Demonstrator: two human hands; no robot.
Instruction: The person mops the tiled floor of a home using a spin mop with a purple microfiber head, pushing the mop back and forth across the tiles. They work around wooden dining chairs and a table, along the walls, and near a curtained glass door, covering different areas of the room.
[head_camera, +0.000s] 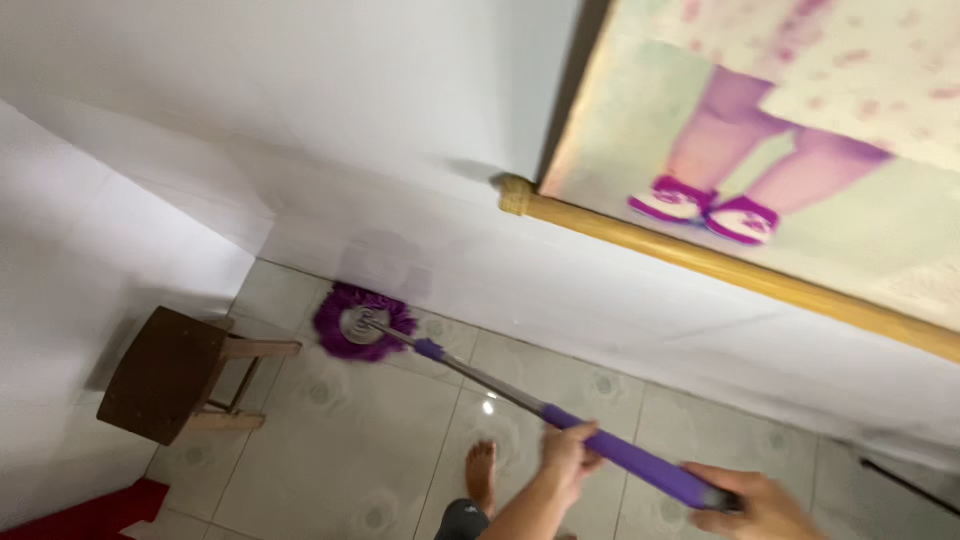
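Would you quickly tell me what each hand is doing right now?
Left hand: closed around the purple mop handle, lower on the grip.
Right hand: closed around the handle's top end.

The mop head (362, 324) lies mid-frame on the floor (340, 440) against the wall (560, 280), with the stool (170, 375) to its left. The mop handle (600, 440) runs to the lower right; the framed picture (780, 150) fills the upper right.

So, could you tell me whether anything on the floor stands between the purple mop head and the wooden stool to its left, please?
Nothing visible does. The mop head rests on bare tiles by the wall, and the stool stands apart to its left, with only open floor between them.
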